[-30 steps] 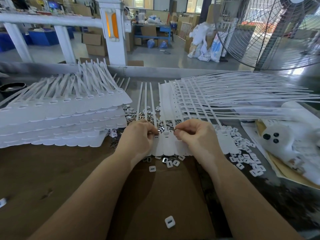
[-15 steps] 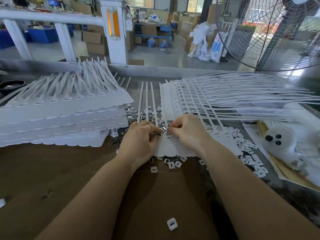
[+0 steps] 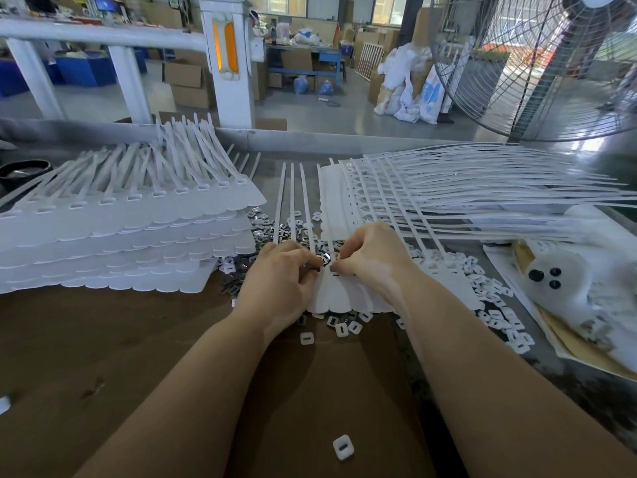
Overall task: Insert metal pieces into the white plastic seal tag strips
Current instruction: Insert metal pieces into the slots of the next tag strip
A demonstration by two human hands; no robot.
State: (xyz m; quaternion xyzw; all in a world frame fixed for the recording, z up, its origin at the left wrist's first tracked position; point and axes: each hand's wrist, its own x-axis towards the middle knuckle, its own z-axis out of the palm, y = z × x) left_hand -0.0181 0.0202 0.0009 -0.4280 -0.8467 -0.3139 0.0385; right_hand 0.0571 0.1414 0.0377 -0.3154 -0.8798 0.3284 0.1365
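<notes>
At the centre of the frame my left hand (image 3: 281, 288) and right hand (image 3: 370, 260) meet, fingertips nearly touching. My left fingers are curled, thumb and forefinger pinching a small shiny metal piece (image 3: 325, 259) right at the slot end of the white plastic seal tag strips (image 3: 348, 294) lying flat under both hands. My right fingers are curled too, tips pressed down on those strips just beside the metal piece; whether they pinch anything I cannot tell. The scalloped tag ends show below my hands, about six lobes before my right wrist hides the rest, and four thin tails run up from between my hands towards the top of the frame.

Behind my knuckles lies a scatter of loose metal pieces (image 3: 267, 225), too many to count. Below the tag ends sit a handful of small white square plastic caps (image 3: 341, 328), about five plainly visible, and one more white cap (image 3: 343, 446) lies alone near the bottom centre. A long drift of the same caps (image 3: 496, 305) trails off to the lower right, uncountable.

On the left is a tall stack of white tag sheets (image 3: 120, 246), about four layers. On the right a fanned pile of strips (image 3: 465, 194) spreads its tails to the frame edge. All rest on a brown cardboard-covered table (image 3: 103, 357). At the far right is a white soft toy (image 3: 558, 281) with three black dots, and in the upper right a wire-caged fan (image 3: 537, 63).
</notes>
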